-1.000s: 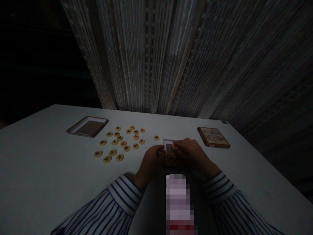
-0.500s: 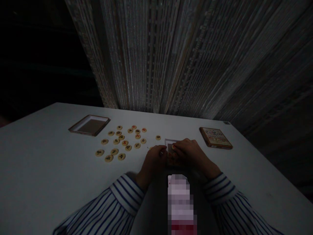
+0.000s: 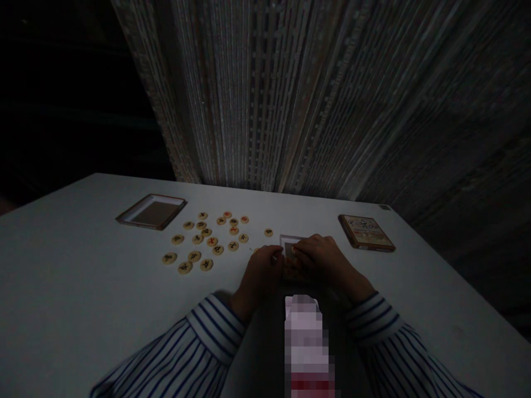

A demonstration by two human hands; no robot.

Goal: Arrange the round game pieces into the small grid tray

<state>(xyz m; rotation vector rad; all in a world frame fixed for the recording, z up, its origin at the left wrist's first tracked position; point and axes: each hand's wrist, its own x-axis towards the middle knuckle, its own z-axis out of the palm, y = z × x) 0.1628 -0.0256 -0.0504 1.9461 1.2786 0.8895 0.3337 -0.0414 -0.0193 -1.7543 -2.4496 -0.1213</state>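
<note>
The person's right hand (image 3: 326, 260) is reaching over a small box (image 3: 291, 238) on the tabletop (image 3: 103, 298), and its fingertips are meeting a round piece (image 3: 293, 249) just inside. Whether that grip is pinching the piece or only pressing on it, I cannot tell. More round pieces, some showing red marks, are lying in the near part of the box, partly hidden by the hand and dim in the shadow.

The left hand (image 3: 258, 272) is resting at the box's left side, thumb and fingers curling close together; what its grip is holding, if anything, I cannot tell. Farther left, loose pieces (image 3: 206, 265) with black or red characters are lying scattered, while one black-marked piece (image 3: 269, 232) is sitting apart, near the box's far left corner.

An open tray (image 3: 155, 214) is lying beyond the scatter at the far left, and a picture box (image 3: 367, 232) is lying well to the right. A phone (image 3: 307, 342) is lying below the hands, and a striped curtain (image 3: 257, 94) is hanging behind the tabletop.
</note>
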